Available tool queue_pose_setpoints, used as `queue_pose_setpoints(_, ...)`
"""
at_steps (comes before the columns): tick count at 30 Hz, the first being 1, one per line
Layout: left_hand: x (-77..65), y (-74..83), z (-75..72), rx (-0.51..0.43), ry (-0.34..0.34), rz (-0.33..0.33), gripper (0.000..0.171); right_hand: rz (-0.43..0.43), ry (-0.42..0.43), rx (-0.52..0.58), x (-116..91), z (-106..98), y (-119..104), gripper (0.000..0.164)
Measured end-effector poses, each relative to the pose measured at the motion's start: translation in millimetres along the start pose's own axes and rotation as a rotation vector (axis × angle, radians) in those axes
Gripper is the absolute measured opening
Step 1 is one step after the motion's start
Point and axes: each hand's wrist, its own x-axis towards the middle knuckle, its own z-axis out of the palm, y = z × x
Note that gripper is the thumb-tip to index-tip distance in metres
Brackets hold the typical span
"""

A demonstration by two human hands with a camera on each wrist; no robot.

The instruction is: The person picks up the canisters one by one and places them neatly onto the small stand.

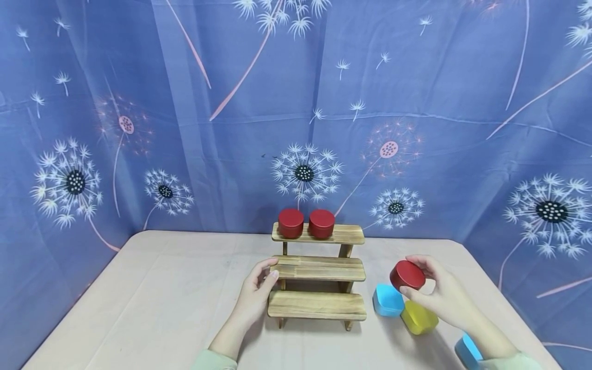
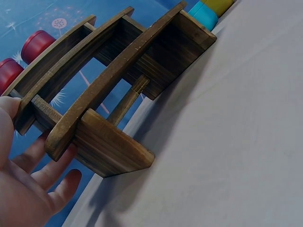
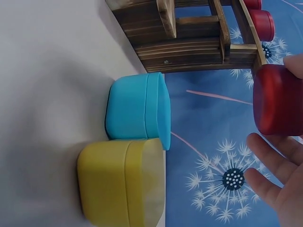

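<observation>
Right grip [image 1: 439,294] pinches a red cylindrical tin [image 1: 406,275], three o'clock of the tiered wooden stand [image 1: 319,304] the left grip [image 1: 256,289] holds. Blue squarish box [image 1: 388,301] and yellow squarish box [image 1: 419,318] crowd the tin's six; tabletop [image 1: 162,308] stretches toward nine.

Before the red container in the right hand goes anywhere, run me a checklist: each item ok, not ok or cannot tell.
1. Grip: ok; the right hand holds the red container between thumb and fingers.
2. Clearance: ok; it is apart from the blue container and yellow container below.
3. Stand held: ok; the left hand grips the middle shelf at its left end.
4. Top shelf space: ok; bare right of the two red containers.
5. Container's contents: cannot tell; its inside is hidden.
</observation>
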Motion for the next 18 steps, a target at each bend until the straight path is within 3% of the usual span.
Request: queue_pose_setpoints(18,0.4,-1.4,0.2,-0.008,-0.005,-0.008,0.032,-0.046,-0.003,-0.005,13.0,4.8,-5.4,0.058)
